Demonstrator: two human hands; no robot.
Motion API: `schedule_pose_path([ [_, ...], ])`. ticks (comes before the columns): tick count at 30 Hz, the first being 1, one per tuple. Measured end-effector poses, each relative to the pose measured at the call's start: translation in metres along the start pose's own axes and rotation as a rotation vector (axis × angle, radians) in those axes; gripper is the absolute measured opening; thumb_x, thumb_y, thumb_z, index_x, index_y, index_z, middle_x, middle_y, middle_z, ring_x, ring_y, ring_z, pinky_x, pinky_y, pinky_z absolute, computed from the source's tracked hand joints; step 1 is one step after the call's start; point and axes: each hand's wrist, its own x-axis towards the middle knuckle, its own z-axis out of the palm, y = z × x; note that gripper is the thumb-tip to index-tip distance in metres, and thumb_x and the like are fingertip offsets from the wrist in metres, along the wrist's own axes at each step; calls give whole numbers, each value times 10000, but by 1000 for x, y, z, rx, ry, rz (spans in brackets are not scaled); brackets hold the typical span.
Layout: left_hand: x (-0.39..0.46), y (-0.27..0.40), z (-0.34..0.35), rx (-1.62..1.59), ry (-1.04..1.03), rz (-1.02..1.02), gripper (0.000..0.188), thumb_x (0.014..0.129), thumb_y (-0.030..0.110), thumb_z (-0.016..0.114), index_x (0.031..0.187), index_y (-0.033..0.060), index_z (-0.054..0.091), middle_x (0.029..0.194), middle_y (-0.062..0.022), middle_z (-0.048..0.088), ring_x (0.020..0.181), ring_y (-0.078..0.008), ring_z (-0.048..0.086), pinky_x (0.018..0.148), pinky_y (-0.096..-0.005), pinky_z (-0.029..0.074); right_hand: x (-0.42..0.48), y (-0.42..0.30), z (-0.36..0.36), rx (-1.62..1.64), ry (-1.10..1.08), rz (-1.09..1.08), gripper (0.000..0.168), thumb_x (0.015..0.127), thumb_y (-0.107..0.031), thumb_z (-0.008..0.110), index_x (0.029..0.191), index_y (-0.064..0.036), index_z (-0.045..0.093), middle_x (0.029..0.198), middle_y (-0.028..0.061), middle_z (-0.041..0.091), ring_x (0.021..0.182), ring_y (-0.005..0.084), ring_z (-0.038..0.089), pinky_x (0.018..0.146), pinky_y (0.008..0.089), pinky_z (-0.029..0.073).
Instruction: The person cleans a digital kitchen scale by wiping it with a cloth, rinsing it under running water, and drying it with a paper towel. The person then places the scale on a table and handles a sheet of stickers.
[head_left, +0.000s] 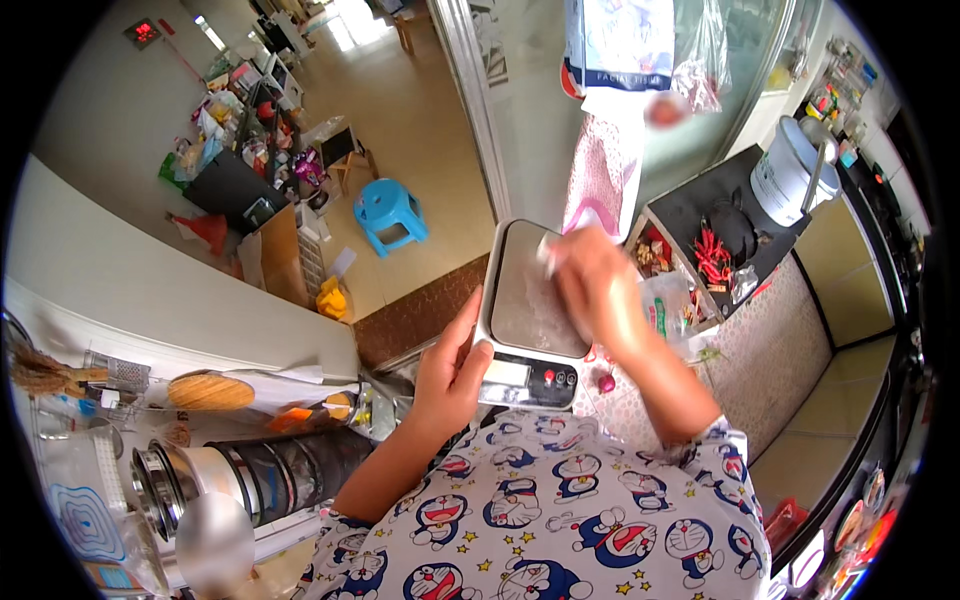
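A flat digital kitchen scale (517, 292) with a metal weighing plate is held up in front of my body. My left hand (450, 367) grips its left edge, the thumb on the front near the display (508, 373). Over the plate, my right hand (600, 281) pinches a small white tissue (547, 255) against the metal; the hand is blurred. Dull smears show on the plate. A red button and other round marks sit right of the display.
A pack of facial tissue (621, 45) hangs on the glass door ahead. To the right, dried red chillies (711, 255) and a white bucket (791, 176) stand on a dark-topped cabinet. A blue plastic stool (390, 214) is beyond the doorway. Pots and a cutting board (211, 391) line the left.
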Motion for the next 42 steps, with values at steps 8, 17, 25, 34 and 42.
schedule_pose_path([
  [8,3,4,-3,-41,43,-28,517,883,-7,422,1384,-16,293,1275,-105,504,1050,-92,497,866,-221,389,-17,4,-11,1,-8,71,237,656,79,576,874,-12,604,734,131,548,712,301,570,585,384,479],
  [17,7,-1,-7,-79,49,-35,513,881,-14,404,1384,-10,301,1311,-100,472,1076,-87,480,884,-217,375,-37,-9,-17,36,-110,-87,253,645,55,591,891,-2,614,773,146,547,741,292,582,662,403,484],
  [25,5,2,3,23,52,1,521,876,13,442,1382,7,316,1155,-60,560,861,-40,493,740,-183,393,-12,26,-10,117,103,294,141,738,71,550,860,3,571,788,140,539,695,295,579,613,355,470],
  [34,0,-9,-4,214,29,32,542,855,19,482,1378,36,341,928,-17,604,621,-24,399,554,-179,353,16,18,-4,180,-11,257,103,770,24,538,863,24,582,798,137,563,686,264,570,628,326,454],
  [42,5,-6,-14,-68,169,4,502,880,-14,409,1374,-23,315,1278,-99,498,1061,-104,503,895,-224,377,-37,7,0,153,-15,323,136,748,50,551,874,1,544,771,163,560,607,302,572,543,358,454],
])
